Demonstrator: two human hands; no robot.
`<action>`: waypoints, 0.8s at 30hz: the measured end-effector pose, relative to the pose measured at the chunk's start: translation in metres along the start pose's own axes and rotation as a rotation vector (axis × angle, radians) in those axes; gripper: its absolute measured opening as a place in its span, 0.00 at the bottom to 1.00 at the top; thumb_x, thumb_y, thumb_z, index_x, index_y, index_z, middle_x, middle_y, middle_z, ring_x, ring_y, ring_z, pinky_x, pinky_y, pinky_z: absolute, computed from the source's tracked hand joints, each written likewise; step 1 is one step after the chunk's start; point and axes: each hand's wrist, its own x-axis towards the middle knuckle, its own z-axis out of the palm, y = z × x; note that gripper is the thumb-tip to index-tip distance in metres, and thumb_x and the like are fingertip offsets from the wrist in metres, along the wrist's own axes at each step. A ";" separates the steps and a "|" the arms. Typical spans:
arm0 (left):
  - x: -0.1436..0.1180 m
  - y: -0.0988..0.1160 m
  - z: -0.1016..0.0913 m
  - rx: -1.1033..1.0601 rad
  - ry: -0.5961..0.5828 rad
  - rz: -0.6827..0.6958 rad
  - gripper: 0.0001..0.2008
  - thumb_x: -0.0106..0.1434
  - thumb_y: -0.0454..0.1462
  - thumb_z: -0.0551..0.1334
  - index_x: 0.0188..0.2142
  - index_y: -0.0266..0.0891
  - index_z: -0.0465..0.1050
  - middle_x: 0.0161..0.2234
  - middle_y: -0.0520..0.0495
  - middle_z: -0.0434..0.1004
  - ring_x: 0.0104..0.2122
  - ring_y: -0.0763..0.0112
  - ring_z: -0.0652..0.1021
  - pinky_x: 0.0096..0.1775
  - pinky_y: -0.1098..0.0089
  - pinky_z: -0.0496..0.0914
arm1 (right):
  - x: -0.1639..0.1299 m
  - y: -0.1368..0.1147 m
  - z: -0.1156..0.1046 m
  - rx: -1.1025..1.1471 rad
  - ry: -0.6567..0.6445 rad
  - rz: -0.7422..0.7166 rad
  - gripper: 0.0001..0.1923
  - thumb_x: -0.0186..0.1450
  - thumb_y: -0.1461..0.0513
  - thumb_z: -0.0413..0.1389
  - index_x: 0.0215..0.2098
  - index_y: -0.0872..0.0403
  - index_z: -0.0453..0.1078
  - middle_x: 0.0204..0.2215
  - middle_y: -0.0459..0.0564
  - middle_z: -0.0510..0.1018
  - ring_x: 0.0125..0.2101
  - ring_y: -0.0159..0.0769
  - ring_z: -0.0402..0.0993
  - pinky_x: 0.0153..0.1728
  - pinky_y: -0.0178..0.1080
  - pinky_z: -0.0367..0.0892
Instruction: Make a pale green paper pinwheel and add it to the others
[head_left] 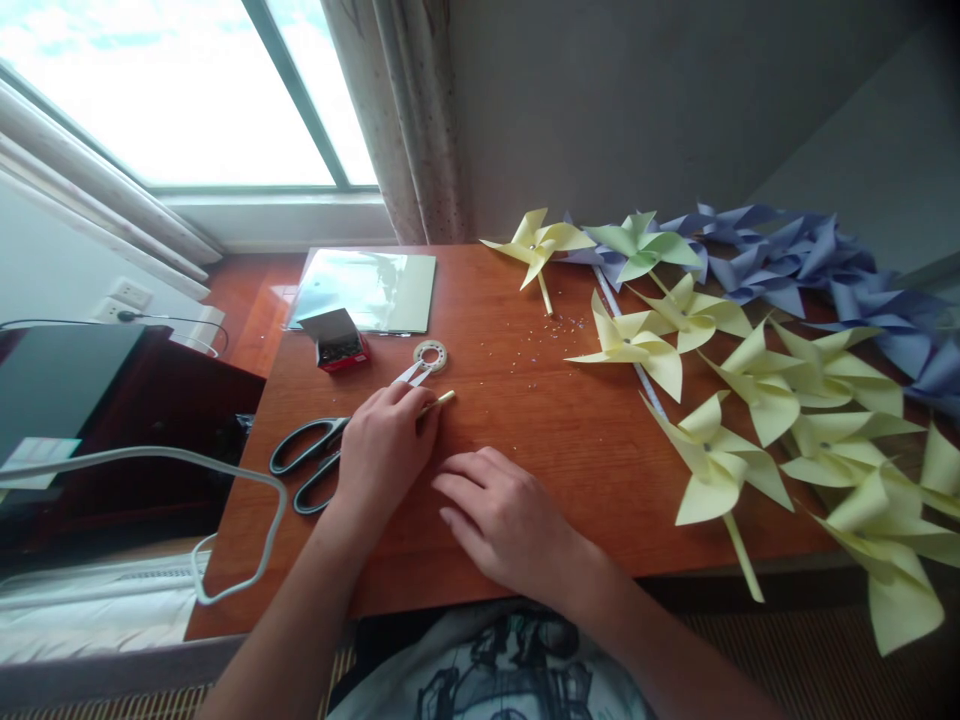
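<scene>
My left hand [390, 430] is closed on a rolled yellow paper stick [446, 398], whose short end sticks out past the thumb. Beneath that hand lies a pair of scissors [306, 446]; the dark handles show on one side and the blade tips on the other. A small ring-shaped roll [441, 350], perhaps tape, touches the blade tips. My right hand [506, 515] rests palm down on the wooden table, its fingers stretched and a little apart, holding nothing. Close behind the left hand stands an open red box [345, 362] of small dark items.
Yellow pinwheels [709, 455] spread across the right side, with a green pinwheel [641, 245] and a pile of blue pinwheels [817, 260] behind. Paper sheets in a clear sleeve [375, 290] lie at the back left. A white cable [277, 500] loops over the left edge. Tiny paper scraps dot the table [570, 440].
</scene>
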 end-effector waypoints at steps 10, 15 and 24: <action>0.010 -0.013 0.006 0.020 0.048 -0.014 0.08 0.69 0.39 0.60 0.37 0.41 0.78 0.37 0.45 0.80 0.37 0.58 0.79 0.38 0.65 0.67 | -0.002 0.015 -0.007 0.022 0.092 0.014 0.13 0.70 0.66 0.54 0.51 0.53 0.74 0.50 0.53 0.80 0.49 0.43 0.74 0.55 0.46 0.72; 0.011 -0.014 0.005 -0.017 0.088 0.005 0.08 0.68 0.39 0.61 0.40 0.41 0.79 0.39 0.44 0.82 0.38 0.58 0.79 0.40 0.64 0.69 | 0.004 0.025 -0.018 -0.001 0.161 0.017 0.12 0.71 0.66 0.54 0.50 0.53 0.74 0.48 0.54 0.81 0.48 0.43 0.76 0.53 0.47 0.73; -0.001 0.011 -0.001 -0.243 0.102 0.050 0.09 0.70 0.38 0.58 0.38 0.41 0.78 0.34 0.48 0.82 0.30 0.68 0.79 0.33 0.70 0.67 | 0.101 0.039 -0.062 -0.502 0.045 -0.016 0.11 0.72 0.69 0.49 0.44 0.59 0.74 0.43 0.60 0.80 0.44 0.47 0.75 0.45 0.45 0.71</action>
